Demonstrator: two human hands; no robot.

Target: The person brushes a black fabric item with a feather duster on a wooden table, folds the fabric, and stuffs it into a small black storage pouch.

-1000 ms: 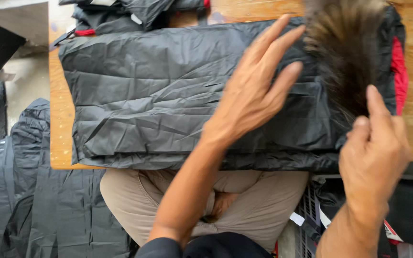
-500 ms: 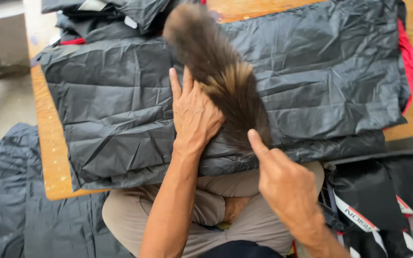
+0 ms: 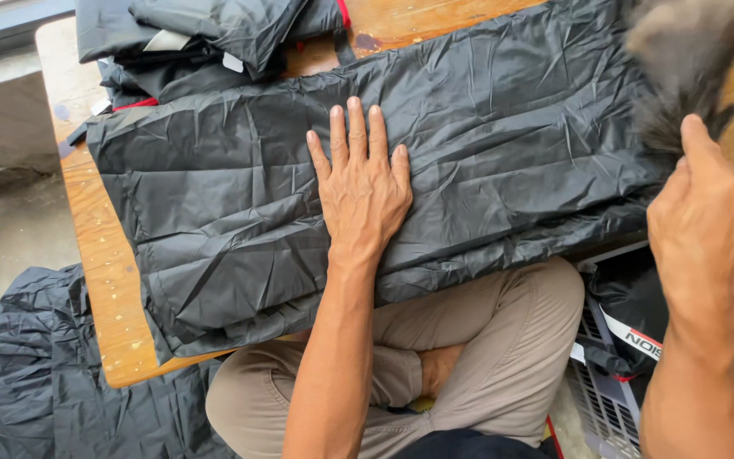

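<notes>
A folded black jacket (image 3: 503,161) of shiny crinkled fabric lies flat across a low wooden table (image 3: 99,280). My left hand (image 3: 363,191) presses palm-down on its middle, fingers spread. At the right edge my right hand (image 3: 711,229) grips the base of a grey-brown fur brush (image 3: 686,64), which is blurred and sits over the jacket's right end.
More black garments with white labels (image 3: 214,34) are piled at the table's back left. A heap of black fabric (image 3: 36,374) lies on the floor at the left. A white wire basket (image 3: 605,399) with black items stands at the right. My crossed legs in khaki trousers (image 3: 469,357) are below the table edge.
The fur brush has swept from the jacket's middle to its right end with my right hand. My left hand stays flat on the jacket.
</notes>
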